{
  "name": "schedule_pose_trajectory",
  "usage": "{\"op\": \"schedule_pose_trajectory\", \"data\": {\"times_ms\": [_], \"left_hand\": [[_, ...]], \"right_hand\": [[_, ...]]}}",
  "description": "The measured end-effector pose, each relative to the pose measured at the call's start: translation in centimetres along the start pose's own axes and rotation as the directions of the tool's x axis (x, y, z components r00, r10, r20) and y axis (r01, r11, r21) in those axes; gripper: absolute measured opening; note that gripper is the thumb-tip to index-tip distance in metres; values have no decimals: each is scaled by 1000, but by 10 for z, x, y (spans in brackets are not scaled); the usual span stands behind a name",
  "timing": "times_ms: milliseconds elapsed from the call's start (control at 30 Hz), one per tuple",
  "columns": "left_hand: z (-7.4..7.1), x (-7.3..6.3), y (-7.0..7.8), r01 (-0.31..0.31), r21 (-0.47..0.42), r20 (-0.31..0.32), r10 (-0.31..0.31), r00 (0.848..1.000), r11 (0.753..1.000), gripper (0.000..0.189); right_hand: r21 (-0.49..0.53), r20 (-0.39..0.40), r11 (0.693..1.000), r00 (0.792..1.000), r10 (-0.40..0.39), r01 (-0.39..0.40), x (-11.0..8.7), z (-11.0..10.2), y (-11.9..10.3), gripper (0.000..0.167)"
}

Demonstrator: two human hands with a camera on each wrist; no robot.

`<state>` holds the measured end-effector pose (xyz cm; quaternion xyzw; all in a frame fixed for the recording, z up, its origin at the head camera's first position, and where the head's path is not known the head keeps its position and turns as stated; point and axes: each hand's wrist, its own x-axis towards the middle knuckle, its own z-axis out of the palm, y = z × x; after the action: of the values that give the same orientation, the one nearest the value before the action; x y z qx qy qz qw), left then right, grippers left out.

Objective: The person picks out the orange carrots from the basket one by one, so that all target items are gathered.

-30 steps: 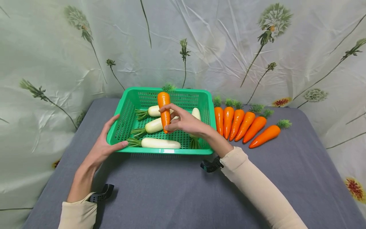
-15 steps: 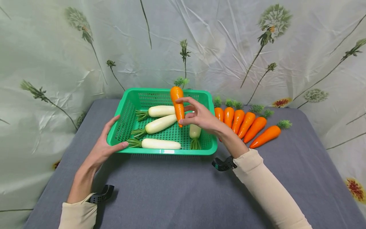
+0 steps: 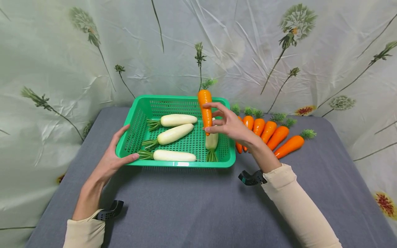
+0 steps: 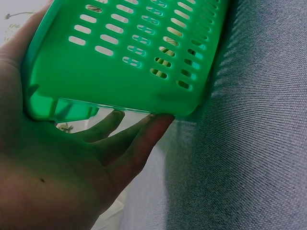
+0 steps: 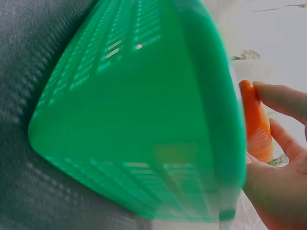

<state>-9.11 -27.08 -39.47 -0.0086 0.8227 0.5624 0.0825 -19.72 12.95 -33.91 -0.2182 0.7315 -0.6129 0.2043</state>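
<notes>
A green plastic basket (image 3: 186, 164) stands on the table and holds several white radishes (image 3: 175, 134) with green stem ends. My left hand (image 3: 111, 158) grips its left end, the thumb over the front corner of the rim; in the left wrist view, the fingers (image 4: 139, 143) lie against the outer wall. Above the basket's right part, my right hand (image 3: 227, 122) pinches an orange carrot (image 3: 205, 106) between thumb and fingers, its leafy top up and tip down. The right wrist view shows that carrot (image 5: 255, 122) beyond the basket rim. One radish (image 3: 212, 141) beneath the hand is partly covered.
Several more carrots (image 3: 289, 146) lie fanned out on the grey cloth (image 3: 186, 206) right of the basket, some partly hidden by my right hand and wrist. A pale curtain with a dandelion print (image 3: 173, 51) hangs behind the table.
My right hand has moved right with the carrot, from over the basket's middle to its right part, slightly higher. It uncovers the middle radishes. The left hand and basket have stayed put.
</notes>
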Motion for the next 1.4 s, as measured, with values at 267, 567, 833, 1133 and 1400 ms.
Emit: {"op": "schedule_pose_trajectory", "data": {"times_ms": [267, 567, 833, 1133, 1400], "left_hand": [[0, 0, 1, -5, 7, -4, 6, 1000, 1000, 100], [0, 0, 1, 5, 16, -2, -5, 1000, 1000, 100], [0, 0, 0, -1, 20, -1, 2, 1000, 1000, 101], [0, 0, 0, -10, 0, 0, 10, 1000, 1000, 100], [1, 0, 0, -18, -16, 2, 18, 1000, 1000, 100]], "right_hand": [[-28, -46, 1000, 999, 7, -8, -11, -15, 2, 75], [-20, -102, 1000, 995, -6, 4, -25, -30, 5, 78], [-32, -167, 999, 986, -4, -1, -40, -45, 10, 75], [-98, -252, 995, 967, -35, 10, -58, -57, 11, 66], [-88, -308, 996, 951, -38, 12, -75, -68, 12, 60]]}}
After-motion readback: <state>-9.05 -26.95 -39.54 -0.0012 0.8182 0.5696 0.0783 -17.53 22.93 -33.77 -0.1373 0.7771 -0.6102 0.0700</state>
